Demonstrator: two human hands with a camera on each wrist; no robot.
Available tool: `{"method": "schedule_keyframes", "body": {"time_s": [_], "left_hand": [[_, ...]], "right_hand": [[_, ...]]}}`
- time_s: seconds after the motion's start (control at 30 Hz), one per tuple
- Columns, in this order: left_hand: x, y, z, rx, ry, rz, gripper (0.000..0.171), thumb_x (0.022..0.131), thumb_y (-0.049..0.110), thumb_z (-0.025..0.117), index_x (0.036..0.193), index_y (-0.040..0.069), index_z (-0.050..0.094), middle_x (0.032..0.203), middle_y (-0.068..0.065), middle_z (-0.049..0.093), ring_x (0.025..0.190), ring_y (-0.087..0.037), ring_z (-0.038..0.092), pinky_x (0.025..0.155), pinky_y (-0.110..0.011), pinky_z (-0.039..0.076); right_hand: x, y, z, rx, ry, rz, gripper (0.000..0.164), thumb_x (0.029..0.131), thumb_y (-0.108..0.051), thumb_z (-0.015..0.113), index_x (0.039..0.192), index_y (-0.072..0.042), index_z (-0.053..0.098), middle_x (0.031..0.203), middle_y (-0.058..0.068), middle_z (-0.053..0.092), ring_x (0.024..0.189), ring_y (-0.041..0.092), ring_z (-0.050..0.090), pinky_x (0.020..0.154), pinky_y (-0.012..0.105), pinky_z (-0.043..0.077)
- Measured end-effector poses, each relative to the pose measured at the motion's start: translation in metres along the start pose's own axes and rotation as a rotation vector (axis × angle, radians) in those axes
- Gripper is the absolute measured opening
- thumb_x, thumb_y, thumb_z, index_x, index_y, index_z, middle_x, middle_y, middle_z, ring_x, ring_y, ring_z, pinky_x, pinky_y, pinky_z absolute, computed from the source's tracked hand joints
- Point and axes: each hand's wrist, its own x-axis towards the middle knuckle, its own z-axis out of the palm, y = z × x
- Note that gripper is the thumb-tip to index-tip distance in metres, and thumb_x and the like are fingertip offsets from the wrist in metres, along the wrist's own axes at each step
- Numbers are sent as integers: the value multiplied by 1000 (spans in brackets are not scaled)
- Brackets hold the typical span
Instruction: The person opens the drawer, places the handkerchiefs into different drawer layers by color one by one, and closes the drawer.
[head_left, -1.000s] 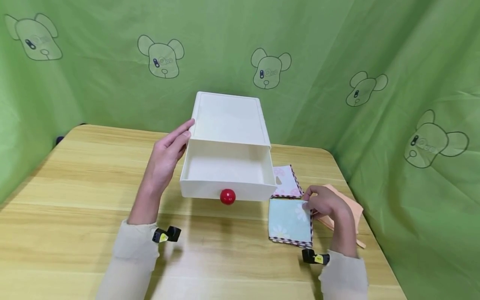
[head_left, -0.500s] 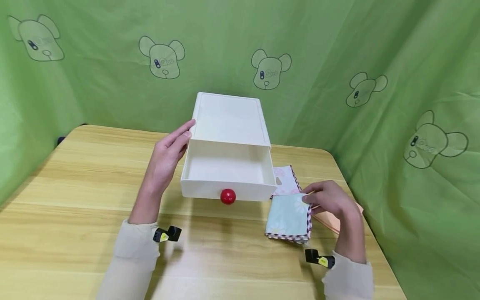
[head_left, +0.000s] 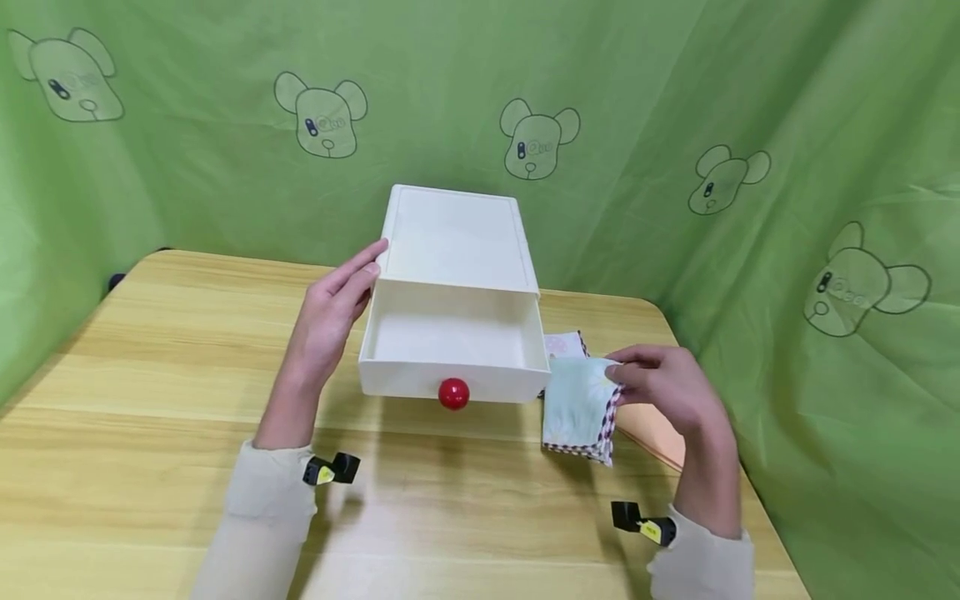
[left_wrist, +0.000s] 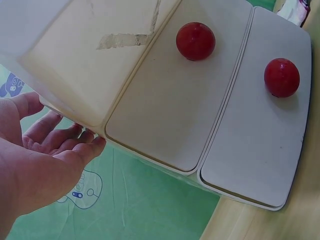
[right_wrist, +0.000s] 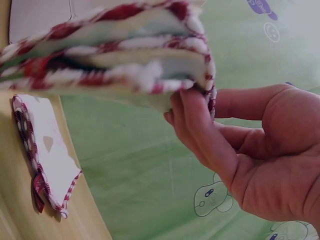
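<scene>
A white drawer cabinet (head_left: 457,237) stands on the table, its top drawer (head_left: 450,379) pulled out and bare inside. My left hand (head_left: 324,321) rests on the cabinet's upper left side, fingertips against the edge, as the left wrist view shows too. By one corner, my right hand (head_left: 667,387) pinches a folded light-blue handkerchief (head_left: 573,404) with daisies and dark-red-and-white trim. It hangs above the table just right of the drawer; its stacked layers (right_wrist: 110,55) show in the right wrist view. Partly behind it lies a white-and-pink handkerchief (right_wrist: 47,145).
A folded orange cloth (head_left: 652,433) lies on the table under my right hand. Below the pulled-out drawer are two closed drawers with red knobs (left_wrist: 195,41). Green curtains (head_left: 450,92) surround the wooden table (head_left: 150,375) at the back and sides.
My right hand has lifted the light-blue handkerchief off the table and moved it away from me, now overlapping the white-and-pink one. The left hand and cabinet have stayed put.
</scene>
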Motion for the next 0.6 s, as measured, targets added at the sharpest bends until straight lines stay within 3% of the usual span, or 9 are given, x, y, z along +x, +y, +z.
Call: {"method": "schedule_keyframes", "body": {"time_s": [0.3, 0.47, 0.6], "left_hand": [[-1, 1, 0, -5, 0, -5, 41, 104, 31, 60, 144, 20, 59, 157, 4, 48, 146, -15, 42, 123, -39, 33], [-1, 1, 0, -5, -2, 0, 41, 104, 30, 59, 144, 20, 59, 157, 4, 48, 147, -15, 41, 123, -38, 33], [-1, 1, 0, -9, 0, 5, 41, 104, 30, 59, 144, 20, 59, 157, 4, 48, 147, -15, 41, 123, -38, 32]], "right_hand": [[-7, -7, -1, 139, 135, -57, 46, 100, -18, 65, 131, 15, 56, 88, -9, 72, 74, 9, 73, 76, 25, 63], [-12, -11, -1, 193, 176, -64, 48, 99, -20, 68, 131, 14, 57, 89, -9, 71, 71, 11, 73, 75, 25, 63], [-15, -15, -1, 247, 197, -99, 35, 98, -20, 69, 123, 5, 65, 92, -5, 68, 72, 12, 72, 73, 27, 63]]}}
